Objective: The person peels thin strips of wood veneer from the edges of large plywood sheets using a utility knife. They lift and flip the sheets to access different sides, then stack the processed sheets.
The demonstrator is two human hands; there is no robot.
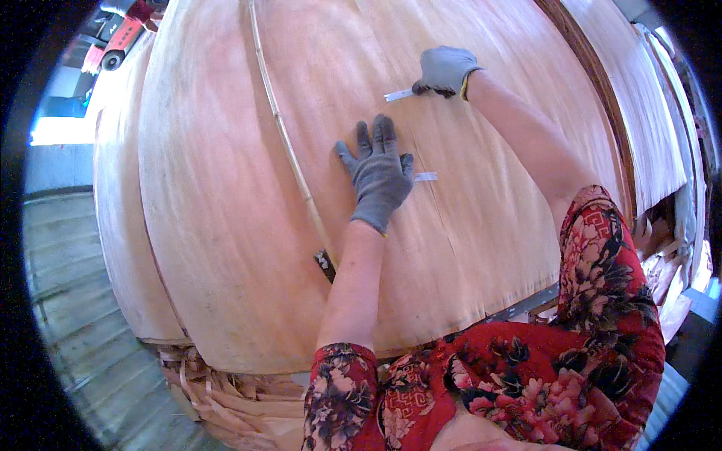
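Observation:
A broad, pale wood veneer sheet (248, 225) lies under both hands, a thin crack running along its grain. My left hand (378, 179), in a grey glove, is flat on the sheet with its fingers spread. Beside its thumb, a short piece of white tape (427, 177) lies by the crack. Farther up and to the right, my gloved right hand (447, 71) has its fingers curled in at the sheet. A strip of white tape (397, 95) sticks out from those fingers; the grip itself is partly hidden.
Left of my hands, a long thin bamboo stick (282, 131) with a dark end lies lengthwise. More veneer (639, 98) is at the right. Torn veneer scraps (233, 398) hang below the near left edge. A red and black wheeled object (120, 45) is at the upper left, above a ridged grey floor (75, 278).

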